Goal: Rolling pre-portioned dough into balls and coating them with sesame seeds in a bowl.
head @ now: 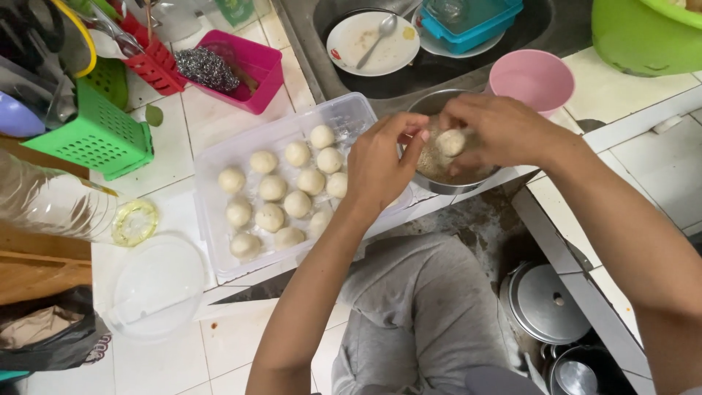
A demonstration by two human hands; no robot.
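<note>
A clear plastic tray (219, 157) on the white tiled table (168, 139) holds smooth, round, pale dough balls (272, 188); the left hand (380, 164) hides some, its grip loosely curled, holding nothing visible. The right hand (501, 132) pinches a crumb-coated ball (451, 142) over a metal bowl (431, 157), largely hidden.

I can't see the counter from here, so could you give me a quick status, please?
Both hands, left hand and right hand, over metal bowl. Right holds dough ball. Clear tray of balls beside. Nothing in the way.
</note>
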